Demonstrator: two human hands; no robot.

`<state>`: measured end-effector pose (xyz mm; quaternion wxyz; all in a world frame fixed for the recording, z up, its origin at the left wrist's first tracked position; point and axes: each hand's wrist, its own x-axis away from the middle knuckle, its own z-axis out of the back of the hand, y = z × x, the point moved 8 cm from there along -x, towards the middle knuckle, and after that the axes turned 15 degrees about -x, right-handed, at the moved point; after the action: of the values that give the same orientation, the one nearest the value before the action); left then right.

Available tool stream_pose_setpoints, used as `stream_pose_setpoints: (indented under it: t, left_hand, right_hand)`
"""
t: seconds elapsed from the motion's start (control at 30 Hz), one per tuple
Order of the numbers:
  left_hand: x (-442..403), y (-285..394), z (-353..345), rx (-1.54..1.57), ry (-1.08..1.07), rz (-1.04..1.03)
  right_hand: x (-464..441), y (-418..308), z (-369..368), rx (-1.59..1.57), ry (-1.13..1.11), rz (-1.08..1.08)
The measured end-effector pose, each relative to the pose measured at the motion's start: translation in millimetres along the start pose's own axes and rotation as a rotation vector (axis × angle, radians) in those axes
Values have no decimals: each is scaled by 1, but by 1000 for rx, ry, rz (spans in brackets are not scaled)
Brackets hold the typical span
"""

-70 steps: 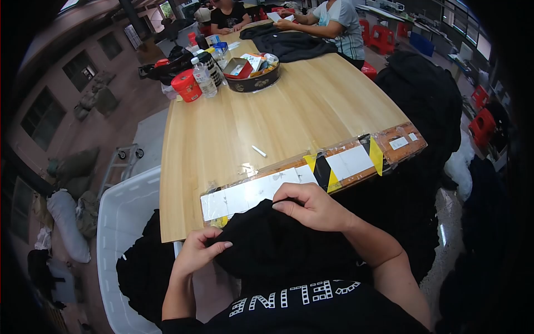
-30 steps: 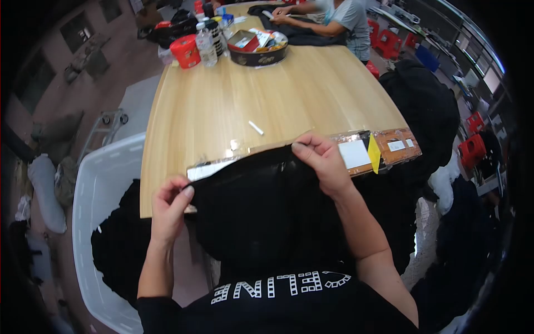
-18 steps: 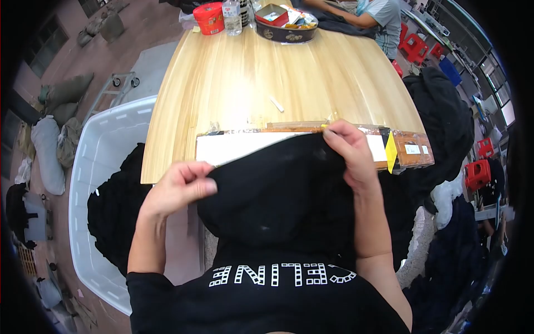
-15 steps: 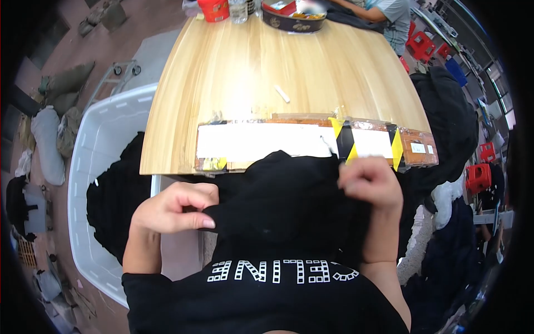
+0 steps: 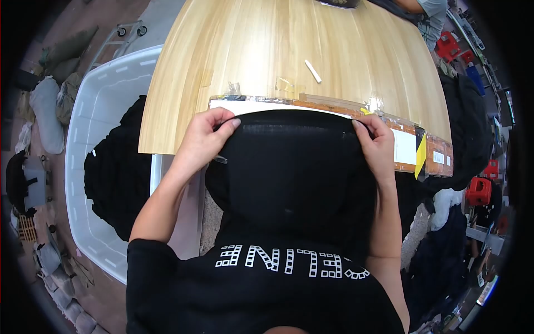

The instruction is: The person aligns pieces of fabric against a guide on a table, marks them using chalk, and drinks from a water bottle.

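Note:
A black cloth (image 5: 289,172) hangs stretched between my two hands, its upper edge lying over the taped board (image 5: 406,146) at the near edge of the table. My left hand (image 5: 214,131) pinches the upper left corner between thumb and fingers. At the upper right corner, my right hand (image 5: 374,136) grips the same edge, thumb toward me. Beyond the board, a small white stick (image 5: 312,72) lies on the wooden table (image 5: 250,50). The cloth's lower part merges with my black shirt, so its lower end cannot be made out.
On the left stands a white bin (image 5: 83,111) with black cloth (image 5: 119,172) in it. More dark cloth (image 5: 470,128) is heaped at the table's right side. Red stools (image 5: 478,191) are farther right. A person's arm (image 5: 409,5) shows at the top right, beside a dark round tin (image 5: 339,3).
The cloth has gone from bunched to stretched flat, with its edge raised over the board. My right hand, beside the cloth half a second ago, now grips its corner. The view has tilted downward.

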<state>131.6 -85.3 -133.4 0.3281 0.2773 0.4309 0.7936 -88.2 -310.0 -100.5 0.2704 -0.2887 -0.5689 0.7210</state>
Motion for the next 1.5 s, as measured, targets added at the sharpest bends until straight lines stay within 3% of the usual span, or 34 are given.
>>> stream_pose_setpoints:
  t: [0.3,0.53,0.63,0.77,0.87,0.97,1.23,1.33,1.4,1.5]
  left_hand:
    - [-11,8,-6,-439,36,-42]
    - [-10,27,-1,-742,126,-146]
    - [7,91,-2,-775,325,-440]
    - [27,136,-89,-604,-30,-760]
    - [18,120,-131,-689,-104,-771]
    - [22,119,-135,-755,-96,-777]
    - [23,114,-140,-827,-92,-749]
    - [25,113,-142,-874,-81,-742]
    - [27,111,-144,-887,-74,-731]
    - [26,109,-146,-917,-76,-705]
  right_hand:
    - [-10,18,-6,287,-4,5]
    - [-10,18,-6,217,7,60]
    - [-8,19,-10,283,-3,68]
    - [-9,15,-22,360,-37,74]
    - [-8,18,-24,456,-22,30]
    - [-6,14,-24,400,-15,115]
    - [-7,12,-23,460,-13,63]
    - [-24,4,-27,454,-115,-15]
    - [-55,-25,-35,480,-12,272]
    - [-98,-10,-69,565,22,436]
